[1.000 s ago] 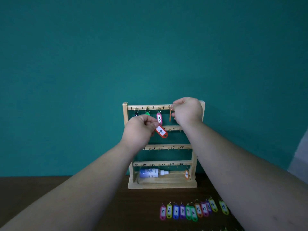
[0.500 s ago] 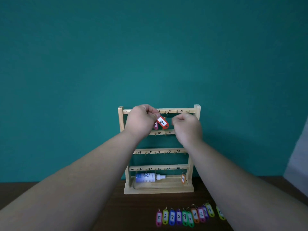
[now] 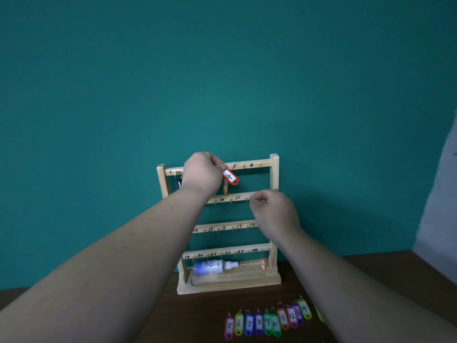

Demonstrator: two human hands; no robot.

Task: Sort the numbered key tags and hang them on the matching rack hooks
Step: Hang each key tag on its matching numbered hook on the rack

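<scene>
- Red plastic key tag [image 3: 231, 177] marked 4 hung tilted under the top rail of the pale wooden rack [image 3: 274, 174]. The fingertips of the left hand [image 3: 202, 174] pinched its ring. That hand hid hook 4, so I could not tell whether the ring had caught.
- The right hand [image 3: 273, 210] hovered in front of the second rail, fingers curled in, with nothing seen in them.
- Doing the step well likely meant sliding the ring fully over the small hook. The hand should let go only once the tag dangled freely, without knocking the orange tag [image 3: 225, 188] just beside it.
- A row of coloured tags [image 3: 268, 323], numbered from 5 upward, lay on the dark brown table [image 3: 148, 313] in front of the rack.
- A white-and-blue bottle [image 3: 215, 266] lay on the rack's base, a second orange tag [image 3: 263, 264] hung under 24, and a black tag [image 3: 179, 183] hung near 1.
- A teal wall [image 3: 222, 82] stood behind.
</scene>
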